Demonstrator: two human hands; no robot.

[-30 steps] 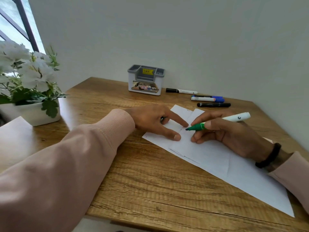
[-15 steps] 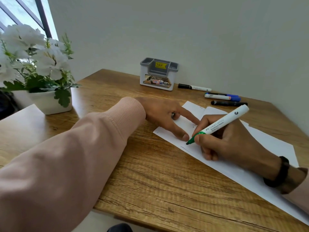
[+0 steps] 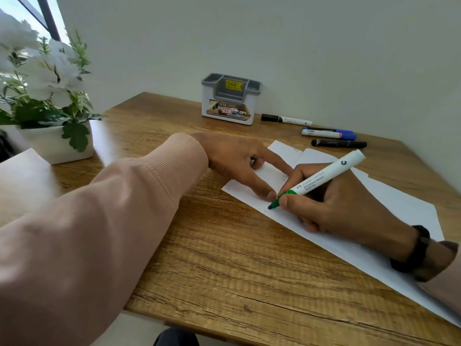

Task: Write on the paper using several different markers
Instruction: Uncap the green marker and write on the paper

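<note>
White paper [image 3: 389, 211] lies at an angle on the wooden table [image 3: 224, 265]. My right hand [image 3: 331, 208] grips a green-tipped white marker [image 3: 321, 178], uncapped, its tip touching the paper near the sheet's near left edge. My left hand [image 3: 237, 161] presses flat on the paper's left end, thumb and forefinger spread, and something small and green shows between its curled fingers. Three more markers lie capped at the back right: a black-capped white one [image 3: 287, 119], a blue-capped one [image 3: 328, 134] and an all-black one [image 3: 339, 143].
A grey and white desk organizer [image 3: 230, 98] stands by the back wall. A white pot of white flowers [image 3: 56, 136] sits at the left of the table. A dark band is on my right wrist [image 3: 414, 250].
My right hand tilted the green marker upright from lying nearly level and brought its tip down onto the paper beside my left thumb. The view moved closer. My left hand stayed put.
</note>
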